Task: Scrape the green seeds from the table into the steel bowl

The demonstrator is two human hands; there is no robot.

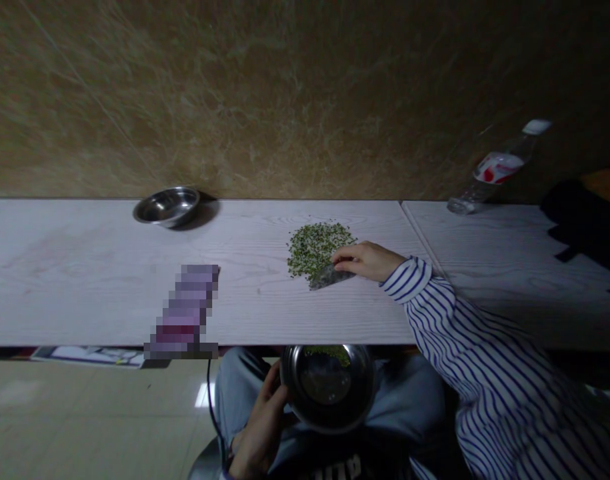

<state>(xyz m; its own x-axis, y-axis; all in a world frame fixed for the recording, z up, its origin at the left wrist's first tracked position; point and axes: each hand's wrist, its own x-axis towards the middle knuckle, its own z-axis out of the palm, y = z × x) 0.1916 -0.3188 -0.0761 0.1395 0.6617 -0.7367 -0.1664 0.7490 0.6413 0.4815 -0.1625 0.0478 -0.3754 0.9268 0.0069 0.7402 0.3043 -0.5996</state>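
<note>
A thin layer of small green beans [315, 245] lies spread on the white wood-grain table. At its near right edge, my right hand [367, 260] pinches a flat grey card [329, 275], which rests against the beans with its lower edge by the tabletop. Below the table's front edge, my left hand [267, 413] grips the left rim of a steel bowl [362, 407] over my lap. Some green beans lie inside this bowl, along its far side.
A second steel bowl [169, 208] stands at the back left by the marbled wall. A pixelated purplish object [187, 310] lies near the front edge, with a cable [212, 400] hanging below. A plastic bottle [499, 167] stands back right, near a dark item [589, 220].
</note>
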